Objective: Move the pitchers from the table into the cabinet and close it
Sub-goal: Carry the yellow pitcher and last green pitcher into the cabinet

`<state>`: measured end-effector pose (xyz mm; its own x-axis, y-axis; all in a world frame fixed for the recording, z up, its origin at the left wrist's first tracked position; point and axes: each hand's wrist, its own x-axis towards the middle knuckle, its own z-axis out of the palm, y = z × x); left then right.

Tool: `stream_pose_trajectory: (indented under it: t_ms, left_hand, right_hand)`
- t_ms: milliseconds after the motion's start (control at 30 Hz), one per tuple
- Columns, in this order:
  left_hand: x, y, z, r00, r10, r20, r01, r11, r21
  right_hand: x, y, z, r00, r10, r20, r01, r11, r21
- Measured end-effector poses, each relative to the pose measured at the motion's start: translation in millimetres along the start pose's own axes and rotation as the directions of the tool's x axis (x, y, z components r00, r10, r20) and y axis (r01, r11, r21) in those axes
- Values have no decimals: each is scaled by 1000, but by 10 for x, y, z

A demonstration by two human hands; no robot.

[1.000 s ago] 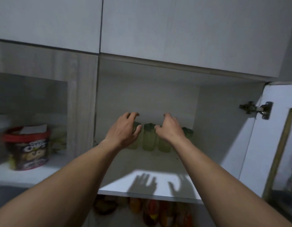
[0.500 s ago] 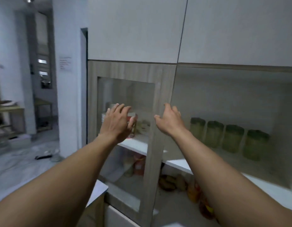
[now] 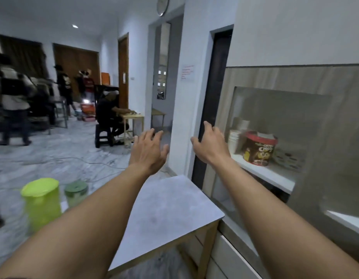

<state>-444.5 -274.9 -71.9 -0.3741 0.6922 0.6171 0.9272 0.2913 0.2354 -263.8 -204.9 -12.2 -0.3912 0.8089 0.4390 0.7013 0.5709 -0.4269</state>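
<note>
Two pitchers stand at the left end of the grey table (image 3: 174, 210): a bright lime-green one (image 3: 42, 202) and, just behind it to the right, a paler one with a dark green lid (image 3: 76, 193). My left hand (image 3: 149, 151) and my right hand (image 3: 211, 147) are both held out in the air above the table's far end, fingers spread and holding nothing. The pitchers are well to the left of my left forearm. The open cabinet compartment is out of the frame to the right.
A glass-fronted cabinet (image 3: 315, 81) on the right holds a brown tub with a red lid (image 3: 259, 151) and stacked white cups (image 3: 234, 140). Beyond the table is a marble floor with a cable, a seated person (image 3: 110, 117) at a small table, and other people at far left.
My view has swung left from the open cabinet shelf with several green-lidded pitchers to the table. Both hands have stayed raised and empty.
</note>
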Motion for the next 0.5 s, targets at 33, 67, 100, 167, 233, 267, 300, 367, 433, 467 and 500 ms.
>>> stream_pose_trajectory:
  t_ms: [33,67,100,167,233,267,300,367,433,467,500]
  left_hand:
    - [-44,-190,-35,1000,-14,3,14,1000,20]
    - [-82,-310,-53,1000,-28,0,28,999,29]
    - [-135,-510,-87,999,-51,-10,51,998,36]
    - [-245,-854,-159,996,-91,-23,91,995,31]
    - [-390,-1209,-229,991,-127,-31,128,990,56]
    - [-466,-1382,-244,989,-147,-33,149,987,61]
    - [-534,-1550,-244,985,-168,-36,170,983,69]
    - [-680,-1947,-267,973,-228,-43,231,969,89]
    - [-780,-2256,-271,958,-282,-59,286,954,93]
    - [-824,-2406,-266,947,-312,-69,318,943,95]
    - [-865,-2553,-252,934,-348,-85,355,931,91]
  right_hand:
    - [6,-151,137,1000,-14,18,13,1000,21]
    - [5,-249,218,999,-23,32,22,999,29]
    - [4,-408,362,998,-40,53,38,999,37]
    - [14,-668,631,995,-73,75,68,996,59]
    - [18,-941,928,990,-105,98,95,990,101]
    - [8,-1063,1069,987,-114,114,101,988,113]
    - [-5,-1166,1201,983,-126,131,109,986,128]
    - [-32,-1426,1532,974,-161,157,136,978,157]
    - [-66,-1612,1810,965,-191,180,157,970,185]
    - [-71,-1705,1970,959,-204,195,165,966,199]
    - [-75,-1795,2137,953,-215,212,170,963,211]
